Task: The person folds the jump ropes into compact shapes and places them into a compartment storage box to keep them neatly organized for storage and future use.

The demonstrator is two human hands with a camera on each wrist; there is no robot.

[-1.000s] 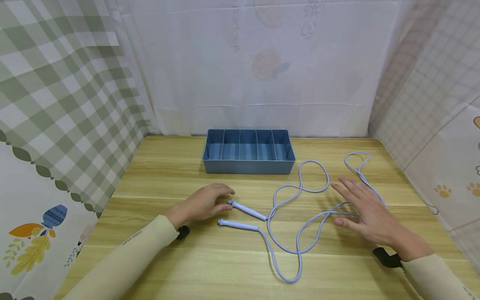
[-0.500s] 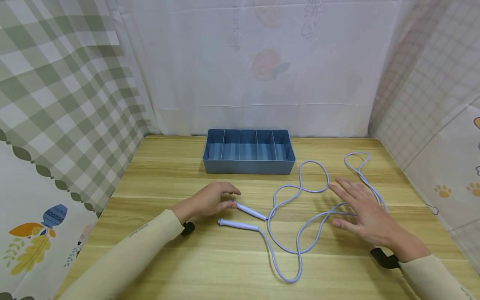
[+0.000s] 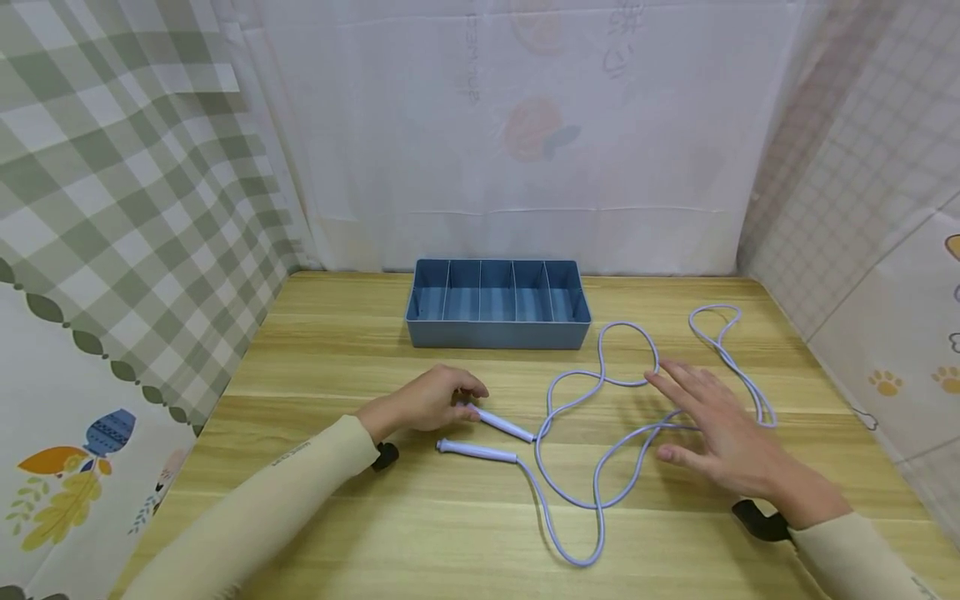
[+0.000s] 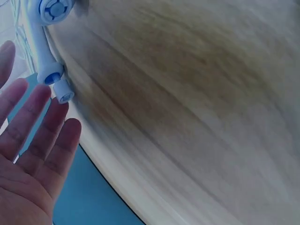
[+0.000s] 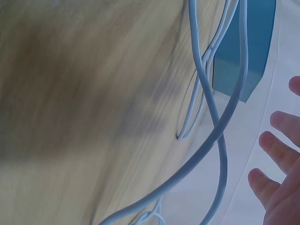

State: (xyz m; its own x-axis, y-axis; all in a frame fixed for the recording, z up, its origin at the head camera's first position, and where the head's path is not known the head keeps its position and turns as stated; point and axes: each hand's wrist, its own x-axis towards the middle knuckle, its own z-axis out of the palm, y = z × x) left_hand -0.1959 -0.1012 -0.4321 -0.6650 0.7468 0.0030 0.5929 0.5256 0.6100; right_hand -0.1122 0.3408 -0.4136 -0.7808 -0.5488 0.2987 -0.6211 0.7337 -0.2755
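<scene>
A lilac jump rope lies loosely looped on the table, its cord spreading to the right. Its two handles point left: the upper handle and the lower handle. My left hand is at the upper handle, thumb and fingertips over its end, which they partly hide. In the left wrist view the left fingers are extended beside the handle end, not wrapped round it. My right hand, fingers spread, hovers over the cord at the right. The right wrist view has its fingertips apart from the cord.
A blue tray with several compartments stands at the back middle of the wooden table. Behind it hangs a white cloth. Checked cloth walls the left side, patterned cloth the right.
My left hand has moved right, from beside the upper handle's end to over it. My right hand has drifted slightly left above the cord. The rope and tray look unmoved.
</scene>
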